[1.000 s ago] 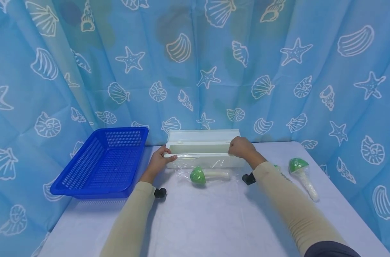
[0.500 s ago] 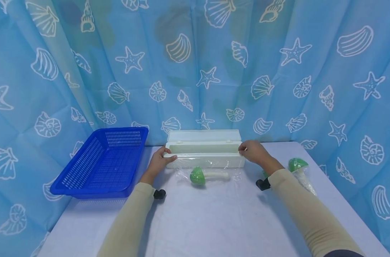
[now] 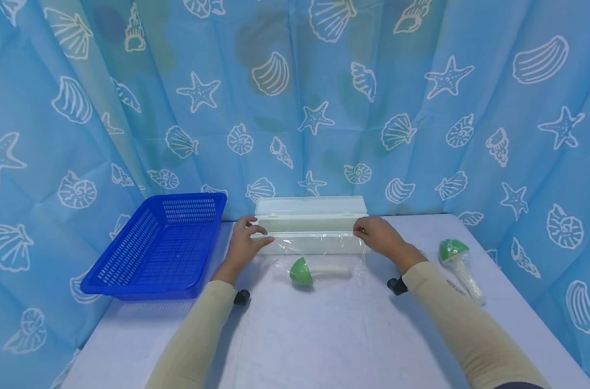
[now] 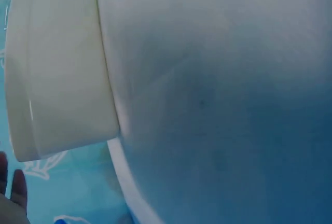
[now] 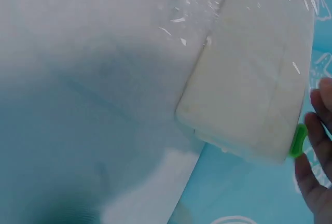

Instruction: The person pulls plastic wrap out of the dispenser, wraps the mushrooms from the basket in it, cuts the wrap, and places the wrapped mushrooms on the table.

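Note:
A long white cling film dispenser [image 3: 312, 244] stands at the back of the table, its lid [image 3: 310, 205] tipped back. Clear film [image 3: 280, 265] hangs from its front edge over a thing with a green domed head [image 3: 301, 272] and a white handle. My right hand [image 3: 380, 235] pinches a small green slide cutter [image 5: 298, 140] near the dispenser's right end. At the left end is my left hand [image 3: 243, 243], thumb and fingers apart; its fingers [image 4: 18, 187] stand clear of the dispenser in the left wrist view. Whether its thumb touches the film I cannot tell.
A blue perforated basket [image 3: 144, 289] stands on the left of the table. To the right lies another green-headed, white-handled thing [image 3: 462, 270] wrapped in film. Something partly hidden lies behind my right forearm. A blue shell-print curtain [image 3: 295, 140] hangs behind the table.
My right hand moved right to the dispenser's end, then slightly back left. My left hand has loosened from the left end, its fingers lifting. The film shifted over the green-headed thing.

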A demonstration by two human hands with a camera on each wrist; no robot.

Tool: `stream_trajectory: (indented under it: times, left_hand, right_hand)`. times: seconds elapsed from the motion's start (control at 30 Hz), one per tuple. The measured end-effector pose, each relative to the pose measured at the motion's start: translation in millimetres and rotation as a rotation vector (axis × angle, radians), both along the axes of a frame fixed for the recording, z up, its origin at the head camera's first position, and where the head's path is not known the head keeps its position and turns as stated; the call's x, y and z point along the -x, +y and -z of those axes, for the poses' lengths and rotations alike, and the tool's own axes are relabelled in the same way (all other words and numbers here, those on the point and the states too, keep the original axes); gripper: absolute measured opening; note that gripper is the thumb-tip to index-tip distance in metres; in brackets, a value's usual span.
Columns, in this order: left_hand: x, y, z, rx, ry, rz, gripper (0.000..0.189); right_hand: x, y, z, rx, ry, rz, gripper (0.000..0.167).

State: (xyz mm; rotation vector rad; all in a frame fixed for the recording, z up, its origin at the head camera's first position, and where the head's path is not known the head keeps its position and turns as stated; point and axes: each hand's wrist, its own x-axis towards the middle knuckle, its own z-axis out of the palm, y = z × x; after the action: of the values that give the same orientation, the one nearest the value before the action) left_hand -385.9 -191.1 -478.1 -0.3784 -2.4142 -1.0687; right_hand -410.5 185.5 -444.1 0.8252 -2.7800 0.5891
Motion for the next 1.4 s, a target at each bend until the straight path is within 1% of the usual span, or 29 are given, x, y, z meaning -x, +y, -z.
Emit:
stream_trajectory:
  times: [0.03,0.1,0.13,0.2,0.3,0.37,0.43,0.53,0.57,0.63,0.7,0.77,0.87,0.9,0.93,1.0,1.1,1.17,1.23,1.3,1.4]
  left_hand:
    - [-1.5,0.2,-0.1,0.007,0.014,0.003,0.019]
    - [-4.5,0.1,0.0,0.004,0.004,0.016,0.018]
    - [-6.5,0.0,-0.3,-0.006,-0.015,0.027,0.018]
    - [-10.7,-0.7,-0.8,-0.046,-0.088,0.058,0.018]
    - [-15.4,-2.2,-2.5,-0.143,-0.23,0.144,0.017]
    - [-16.8,-3.3,-3.8,-0.217,-0.323,0.213,0.019]
    - [-17.0,-4.7,-5.7,-0.285,-0.389,0.291,0.023]
    - [-16.1,-7.2,-7.5,-0.38,-0.45,0.392,0.03]
    - [-16.2,-7.9,-8.0,-0.402,-0.463,0.42,0.032]
    - [-16.2,-8.6,-8.4,-0.435,-0.488,0.458,0.034]
    - [-16.2,-8.7,-8.2,-0.45,-0.509,0.478,0.033]
    - [-15.4,-8.7,-6.5,-0.448,-0.515,0.488,0.03]
    - [-13.9,-9.8,-3.0,-0.448,-0.501,0.499,0.019]
    - [-16.3,-9.0,-6.2,-0.441,-0.497,0.494,0.016]
    - [-19.6,-7.8,-9.8,-0.434,-0.493,0.489,0.015]
    - [-19.7,-7.3,-10.4,-0.424,-0.485,0.468,0.014]
    - [-21.4,-5.1,-13.8,-0.404,-0.485,0.408,0.017]
    - [-16.1,-5.7,-6.9,-0.413,-0.473,0.378,0.019]
    - [-16.7,-4.5,-7.5,-0.425,-0.47,0.351,0.02]
    - [-15.7,-4.5,-6.9,-0.438,-0.473,0.337,0.022]
    - [-15.1,-3.9,-6.1,-0.448,-0.493,0.316,0.021]
  right_hand:
    - [-1.5,-0.5,0.9,0.005,0.02,-0.013,0.008]
    - [-4.2,-1.5,3.6,0.009,0.055,-0.031,0.011]
    - [-6.1,-2.0,4.7,0.009,0.068,-0.039,0.013]
    - [-10.4,-2.8,6.4,0.015,0.069,-0.054,0.016]
    - [-16.9,-4.9,8.0,0.021,0.036,-0.061,0.019]
    - [-19.7,-6.8,8.2,0.025,0.019,-0.062,0.021]
    - [-20.0,-8.3,8.6,-0.005,0.036,-0.046,0.026]
    - [-16.3,-9.2,8.5,-0.097,0.106,0.004,0.04]
    - [-14.4,-9.0,8.5,-0.123,0.123,0.02,0.042]
    - [-9.9,-8.1,8.9,-0.153,0.142,0.045,0.039]
    - [-6.3,-7.4,9.3,-0.114,0.119,0.059,0.028]
    - [-3.7,-6.6,10.6,-0.077,0.118,0.044,0.017]
    - [-4.1,-5.8,12.5,-0.022,0.155,-0.002,0.007]
    - [-5.2,-5.7,12.9,-0.017,0.17,-0.018,0.005]
    - [-7.2,-5.3,13.6,-0.008,0.183,-0.034,0.005]
    - [-11.8,-3.7,14.5,0.018,0.191,-0.062,0.008]
    - [-17.5,-2.4,16.9,0.043,0.21,-0.097,0.012]
    - [-20.2,-2.5,19.1,0.049,0.23,-0.125,0.015]
    - [-21.9,-4.7,20.8,0.048,0.231,-0.137,0.017]
    - [-23.7,-8.0,21.0,0.04,0.189,-0.133,0.021]
    - [-27.1,-13.0,21.6,0.02,0.064,-0.108,0.025]
